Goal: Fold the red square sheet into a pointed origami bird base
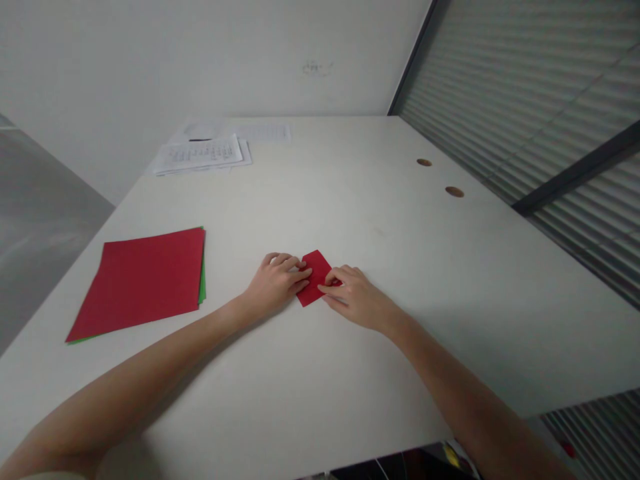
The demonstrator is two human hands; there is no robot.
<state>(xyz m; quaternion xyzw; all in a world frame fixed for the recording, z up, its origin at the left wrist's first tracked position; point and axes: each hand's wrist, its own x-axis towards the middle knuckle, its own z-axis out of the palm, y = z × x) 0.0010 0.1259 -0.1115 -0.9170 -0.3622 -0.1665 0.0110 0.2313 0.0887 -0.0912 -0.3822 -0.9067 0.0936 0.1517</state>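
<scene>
A small folded piece of red paper (316, 264) lies on the white table between my two hands. My left hand (278, 277) rests at its left edge, fingertips pressing it down against the table. At the right side, my right hand (356, 295) pinches a corner or flap of the same paper between thumb and fingers. Part of the paper is hidden beneath the fingers of both hands.
Left of my arm lies a stack of larger red sheets (143, 283) with green paper (203, 287) under it. Printed papers (200, 155) sit at the back left. Two round holes (455, 192) pierce the table near the window blinds (525, 80) on the right.
</scene>
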